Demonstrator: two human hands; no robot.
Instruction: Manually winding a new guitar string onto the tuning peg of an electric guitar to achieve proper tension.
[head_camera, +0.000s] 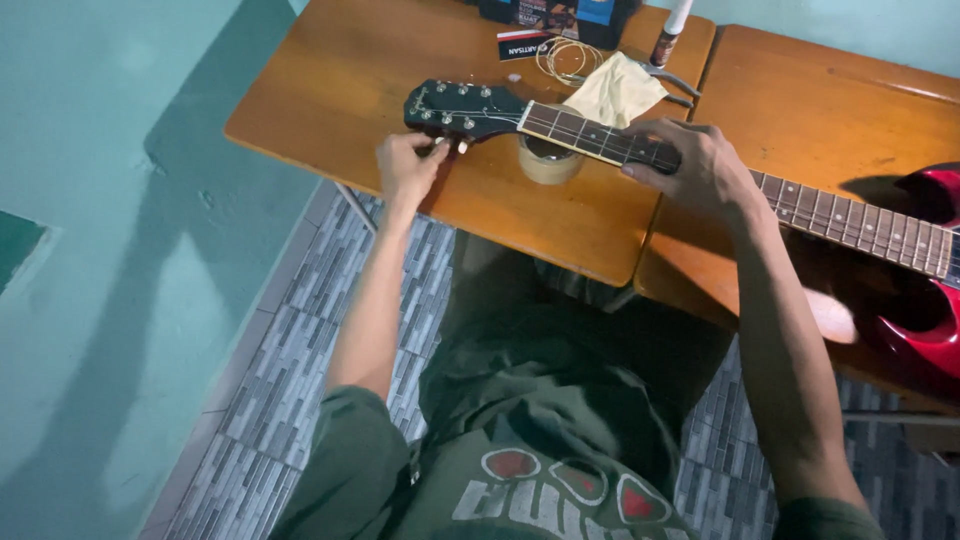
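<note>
A red electric guitar lies across two wooden tables, its dark neck running left to a black headstock with silver tuning pegs. My left hand pinches a tuning peg on the near edge of the headstock. My right hand rests over the neck, fingers pressing on the fretboard. A roll of tape stands under the neck as a prop.
The left wooden table carries a yellow cloth, a coil of guitar strings, a small dark card, a dark box and a small bottle. The right table adjoins it. Teal wall at left, grey tiled floor below.
</note>
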